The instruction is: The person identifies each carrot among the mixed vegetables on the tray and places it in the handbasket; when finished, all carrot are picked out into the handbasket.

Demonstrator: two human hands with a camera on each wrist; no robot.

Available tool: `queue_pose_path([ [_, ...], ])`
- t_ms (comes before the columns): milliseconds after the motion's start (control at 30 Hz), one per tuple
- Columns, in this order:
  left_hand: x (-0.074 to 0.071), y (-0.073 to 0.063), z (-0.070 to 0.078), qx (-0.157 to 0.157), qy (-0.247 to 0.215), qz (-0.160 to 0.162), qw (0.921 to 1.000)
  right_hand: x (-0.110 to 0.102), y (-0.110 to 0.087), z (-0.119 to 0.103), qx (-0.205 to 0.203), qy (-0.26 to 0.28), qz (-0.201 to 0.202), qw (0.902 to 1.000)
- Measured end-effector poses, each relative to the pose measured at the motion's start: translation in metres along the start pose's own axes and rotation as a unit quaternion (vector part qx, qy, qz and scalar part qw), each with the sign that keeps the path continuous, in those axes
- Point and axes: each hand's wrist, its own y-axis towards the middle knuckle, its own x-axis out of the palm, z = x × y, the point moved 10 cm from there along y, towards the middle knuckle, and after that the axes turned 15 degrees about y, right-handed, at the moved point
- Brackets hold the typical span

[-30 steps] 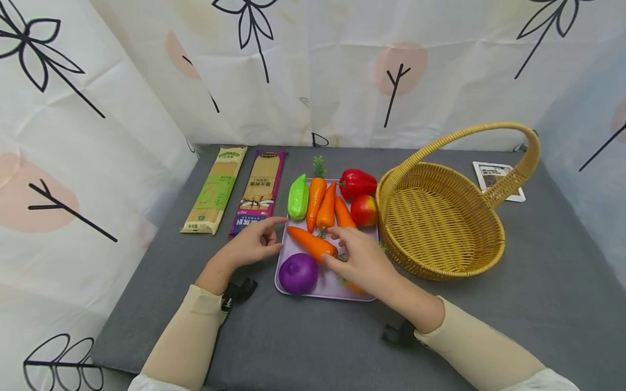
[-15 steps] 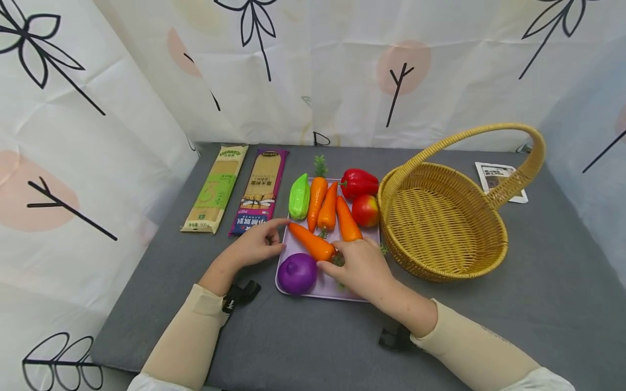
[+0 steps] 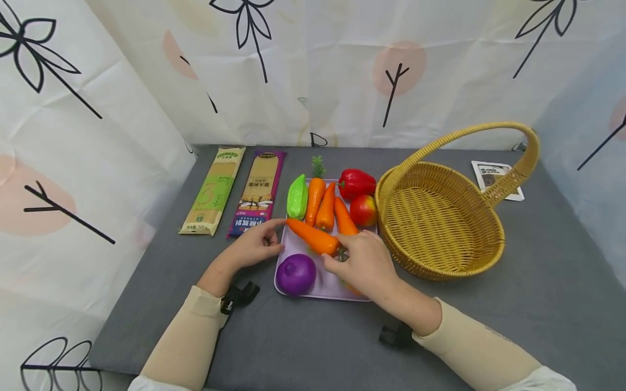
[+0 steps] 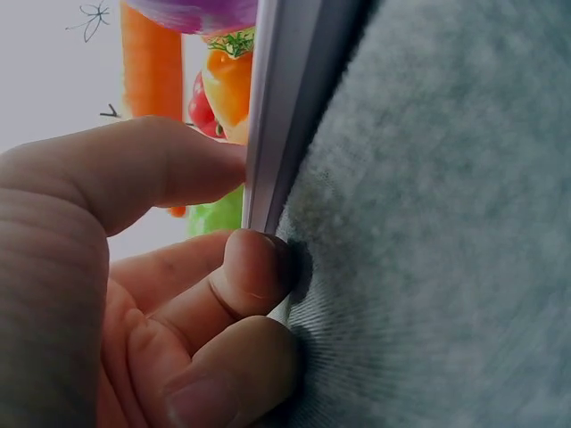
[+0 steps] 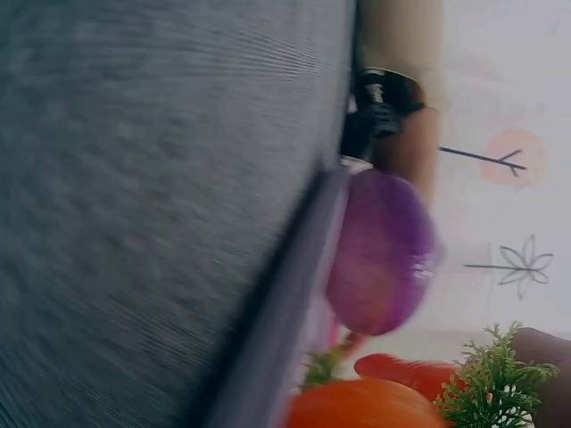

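Grey table (image 3: 313,342) backed by printed white cloth (image 3: 318,81): one carrot (image 3: 309,236), over the lilac tray (image 3: 325,282), leafy end pinched in the right hand (image 3: 367,263); shifted slightly since a moment ago and apparently raised, so its pick-up seems begun. Left hand (image 3: 248,243): fingers loosely bent, touching the tray's left rim.

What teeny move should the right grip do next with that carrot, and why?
Probably lift the carrot straight up a little. The right grip pinches it near its leafy end, while other carrots and a purple vegetable lie close by on the tray. Going up first would likely keep it from bumping them.
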Motion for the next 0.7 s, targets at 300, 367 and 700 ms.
queue_pose_path([
  [300,0.000,0.005,0.003,0.012,-0.004,0.005,0.9999,-0.045,-0.010,-0.021,-0.012,0.046,0.046,0.9978],
  [367,0.000,0.005,0.002,0.011,-0.002,0.004,0.9999,-0.055,-0.014,-0.025,-0.012,0.069,0.050,0.9962],
  [700,0.000,0.000,-0.001,0.005,-0.002,0.008,1.0000,-0.096,-0.032,-0.038,0.000,0.162,0.064,0.9848],
])
